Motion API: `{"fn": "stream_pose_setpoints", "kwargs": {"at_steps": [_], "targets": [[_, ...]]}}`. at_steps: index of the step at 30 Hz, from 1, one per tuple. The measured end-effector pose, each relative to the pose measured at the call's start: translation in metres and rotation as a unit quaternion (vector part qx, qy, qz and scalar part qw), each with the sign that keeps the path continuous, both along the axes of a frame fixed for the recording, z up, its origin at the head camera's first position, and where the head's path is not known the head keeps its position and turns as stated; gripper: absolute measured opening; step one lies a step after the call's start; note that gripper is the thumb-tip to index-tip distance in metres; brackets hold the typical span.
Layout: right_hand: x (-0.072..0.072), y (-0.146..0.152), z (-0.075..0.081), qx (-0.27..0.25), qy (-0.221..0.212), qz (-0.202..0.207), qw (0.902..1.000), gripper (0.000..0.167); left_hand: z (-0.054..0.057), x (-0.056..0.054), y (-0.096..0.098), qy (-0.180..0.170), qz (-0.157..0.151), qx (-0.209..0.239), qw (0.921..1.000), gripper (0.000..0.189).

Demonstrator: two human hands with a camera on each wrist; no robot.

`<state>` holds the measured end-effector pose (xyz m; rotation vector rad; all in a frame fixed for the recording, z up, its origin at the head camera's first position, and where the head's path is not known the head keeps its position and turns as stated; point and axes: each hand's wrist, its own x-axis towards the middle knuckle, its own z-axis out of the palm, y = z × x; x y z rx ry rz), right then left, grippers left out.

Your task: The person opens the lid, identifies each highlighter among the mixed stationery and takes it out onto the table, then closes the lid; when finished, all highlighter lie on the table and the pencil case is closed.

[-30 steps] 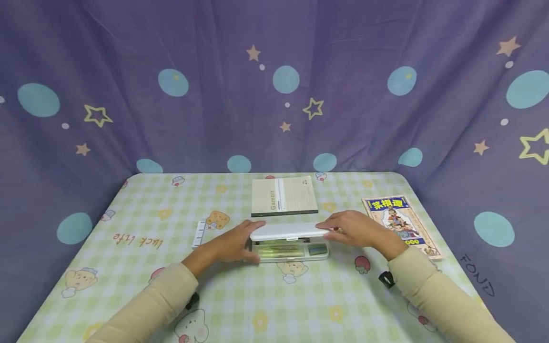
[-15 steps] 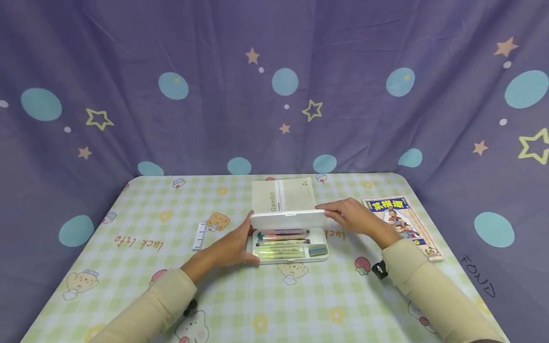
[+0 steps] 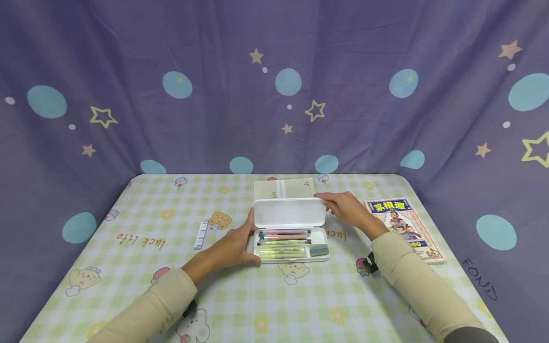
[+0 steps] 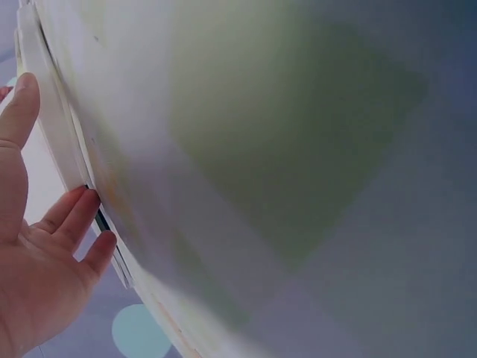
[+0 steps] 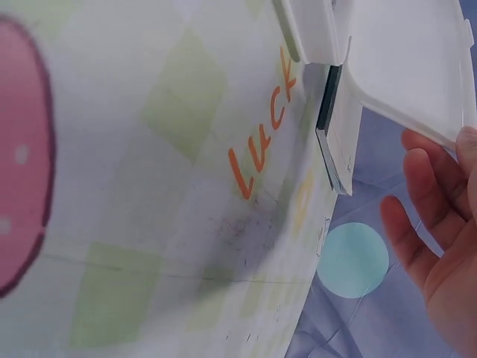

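A white pencil case (image 3: 318, 236) lies on the table in the head view, its lid (image 3: 289, 213) raised and tilted back. Inside are several pens and pencils (image 3: 283, 242) and a grey-green block (image 3: 319, 250) in the right compartment. My left hand (image 3: 231, 247) holds the case's left end, thumb at the front corner and fingers toward the back. The left wrist view shows the fingertips (image 4: 95, 198) along the case's side. Beside the lid's upper right corner is my right hand (image 3: 349, 208); in the right wrist view its thumb and index finger pinch the lid's edge.
Behind the lid lies a beige notebook (image 3: 296, 187), partly covered by it. A colourful book (image 3: 399, 221) is at the right, near my right forearm. Left of the case sits a small white strip with dark marks (image 3: 200, 235). A purple curtain (image 3: 214, 105) hangs behind the table.
The lid has swung up and back from nearly closed, uncovering the pens. My right hand has moved away from me with it, while my left hand stays on the case's left end.
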<state>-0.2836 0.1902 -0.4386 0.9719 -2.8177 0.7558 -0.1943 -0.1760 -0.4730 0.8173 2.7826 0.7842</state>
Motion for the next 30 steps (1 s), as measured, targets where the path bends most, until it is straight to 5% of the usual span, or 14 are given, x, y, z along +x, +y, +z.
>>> {"fn": "stream_pose_setpoints", "kwargs": {"at_steps": [18, 30], "targets": [[-0.001, 0.005, -0.002, 0.004, -0.032, -0.024, 0.9992, 0.044, 0.004, -0.002, 0.003, -0.027, 0.018, -0.025, 0.9991, 0.145], [0.017, 0.007, -0.002, -0.031, 0.032, -0.012, 0.9989, 0.038, 0.004, -0.004, 0.002, -0.027, 0.023, -0.030, 0.9989, 0.147]]}}
